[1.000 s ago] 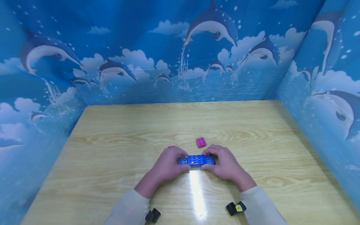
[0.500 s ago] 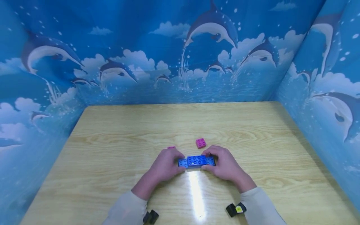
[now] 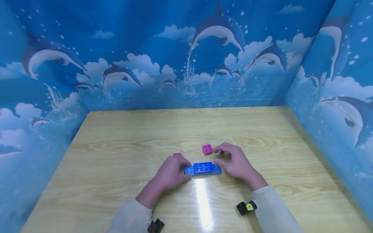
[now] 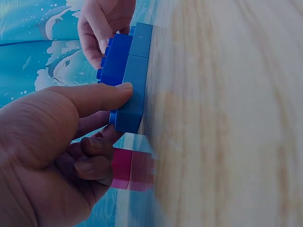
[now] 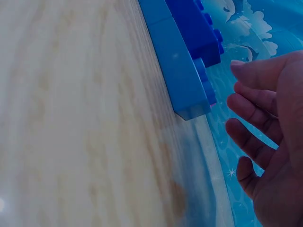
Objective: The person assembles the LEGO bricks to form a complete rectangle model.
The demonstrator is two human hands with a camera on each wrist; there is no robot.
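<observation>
A dark blue brick (image 3: 203, 168) sits on top of two light blue bricks (image 4: 136, 80) placed end to end on the table, bridging their seam. My left hand (image 3: 171, 173) pinches the left end of this row between thumb and fingers. Apart from the row's right end, my right hand (image 3: 236, 161) has its fingers spread and holds nothing; its index fingertip is close to a pink brick (image 3: 207, 149) behind the row. A second pink brick (image 4: 122, 168) lies beyond my left hand, which mostly hides it in the head view.
The wood-grain table (image 3: 125, 139) carries all the bricks. A blue curtain printed with dolphins (image 3: 163, 74) surrounds its back and sides. Black wrist straps (image 3: 246, 207) show at both sleeves.
My right hand has let go of the row's right end and moved up and away toward the pink brick. My left hand has shifted slightly left along the row, still pinching its left end.
</observation>
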